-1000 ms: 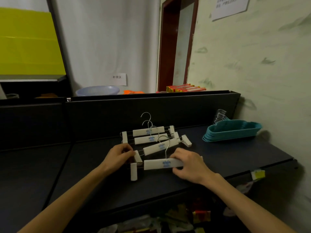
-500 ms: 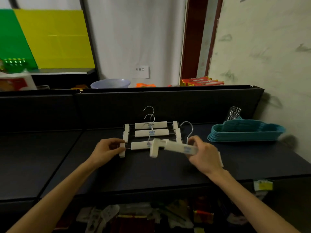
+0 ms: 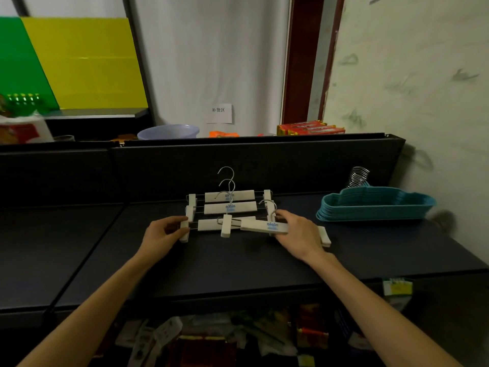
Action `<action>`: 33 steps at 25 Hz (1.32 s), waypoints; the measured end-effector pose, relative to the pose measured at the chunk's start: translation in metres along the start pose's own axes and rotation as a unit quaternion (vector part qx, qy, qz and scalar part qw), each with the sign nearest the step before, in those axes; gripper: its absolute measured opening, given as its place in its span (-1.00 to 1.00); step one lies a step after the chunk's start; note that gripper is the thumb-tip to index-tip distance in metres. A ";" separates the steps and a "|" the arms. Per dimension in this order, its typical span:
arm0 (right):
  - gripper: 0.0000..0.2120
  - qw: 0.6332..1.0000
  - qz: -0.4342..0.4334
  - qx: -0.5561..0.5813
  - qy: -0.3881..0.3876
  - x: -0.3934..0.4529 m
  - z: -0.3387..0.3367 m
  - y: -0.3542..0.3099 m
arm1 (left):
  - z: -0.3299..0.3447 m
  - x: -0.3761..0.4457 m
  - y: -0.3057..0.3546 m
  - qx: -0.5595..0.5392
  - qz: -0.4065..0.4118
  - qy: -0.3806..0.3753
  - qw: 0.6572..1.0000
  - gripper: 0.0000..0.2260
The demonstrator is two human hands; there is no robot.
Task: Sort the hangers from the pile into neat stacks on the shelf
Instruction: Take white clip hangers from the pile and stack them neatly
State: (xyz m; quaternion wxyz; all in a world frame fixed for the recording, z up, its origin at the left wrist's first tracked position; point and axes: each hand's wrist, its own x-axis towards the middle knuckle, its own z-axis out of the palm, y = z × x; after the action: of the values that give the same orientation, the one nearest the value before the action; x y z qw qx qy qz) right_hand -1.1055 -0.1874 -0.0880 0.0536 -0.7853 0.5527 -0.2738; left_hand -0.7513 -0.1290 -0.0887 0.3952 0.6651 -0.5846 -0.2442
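Our right hand (image 3: 296, 231) grips a white clip hanger (image 3: 264, 225), tilted just above the shelf (image 3: 238, 260) | our left hand (image 3: 161, 234) pinches the end clip of the nearest lying hanger (image 3: 211, 224) | two more white hangers (image 3: 229, 201) behind | teal hanger stack (image 3: 375, 205) to the right.

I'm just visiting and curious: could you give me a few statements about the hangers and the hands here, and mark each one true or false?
1. The right hand holds a white clip hanger. True.
2. The teal hangers lie scattered about the shelf. False: they sit in one neat stack at the right.
3. The left hand grips the end of a white hanger lying in the row. True.
4. The white hangers have plastic hooks. False: their hooks are metal.
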 end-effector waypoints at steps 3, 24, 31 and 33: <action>-0.46 1.000 -0.013 -0.012 -0.005 0.000 0.003 0.001 | 0.004 0.001 -0.004 0.025 0.019 0.024 0.999 -0.64; -0.41 0.999 -0.028 -0.040 -0.005 -0.023 0.018 -0.072 | 0.000 -0.027 0.021 0.010 0.105 -0.043 0.993 -0.71; -0.34 0.995 -0.072 -0.044 -0.050 -0.024 0.018 -0.082 | -0.016 -0.036 -0.006 0.050 0.110 -0.075 0.990 -0.71; -0.33 0.996 -0.071 -0.048 -0.037 -0.025 0.002 -0.067 | -0.016 -0.039 -0.008 0.048 0.110 -0.068 0.990 -0.69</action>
State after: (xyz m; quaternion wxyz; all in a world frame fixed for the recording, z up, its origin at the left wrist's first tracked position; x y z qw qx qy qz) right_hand -1.0543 -0.1393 -0.0726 0.0165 -0.8339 0.5057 -0.2204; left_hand -0.7418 -0.0870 -0.0915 0.3467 0.5968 -0.6905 -0.2163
